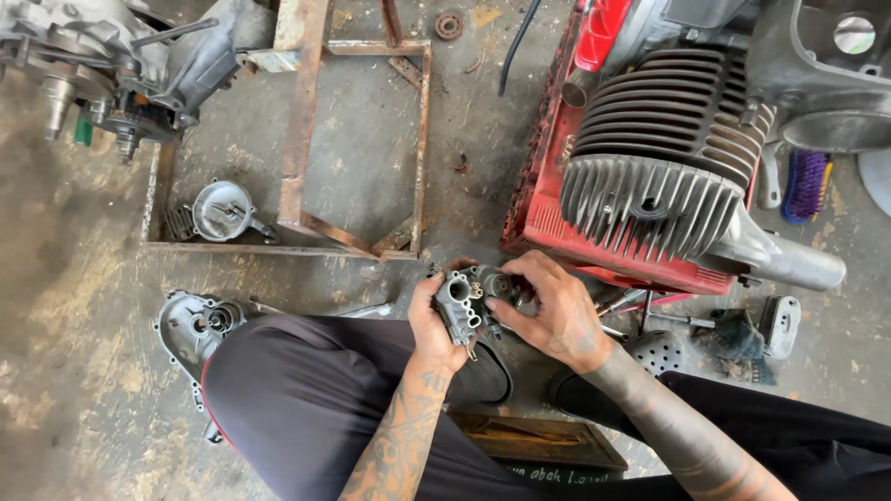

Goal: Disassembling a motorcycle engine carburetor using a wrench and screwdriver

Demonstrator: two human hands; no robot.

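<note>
Hands meet just below centre, both gripping a small grey metal carburettor body (467, 299) over the lap — the left hand (434, 325) cups it from underneath with fingers wrapped round its side, the right hand (548, 311) closes on it from 3 o'clock, fingertips pressed against its face. At 1 o'clock a finned engine cylinder (664, 167) lies on a red frame (543, 204). At 9 o'clock a grey engine cover (193, 325) rests on the concrete floor (74, 306), and a rusty steel frame (302, 130) stands at 11 o'clock.
</note>
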